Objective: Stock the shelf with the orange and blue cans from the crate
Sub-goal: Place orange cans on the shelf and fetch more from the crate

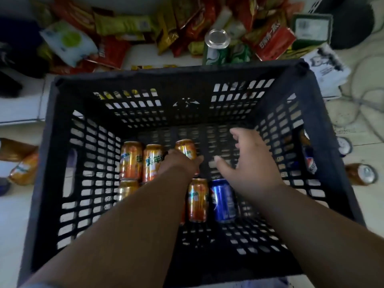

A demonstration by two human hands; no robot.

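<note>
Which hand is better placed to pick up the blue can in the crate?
The right hand, probably. It is open and empty, just above the blue can on the crate floor. The left hand is already reaching onto an orange can further left.

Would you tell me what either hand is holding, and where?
The left hand closes on an orange can, at its near end; the right hand is open, empty.
</note>
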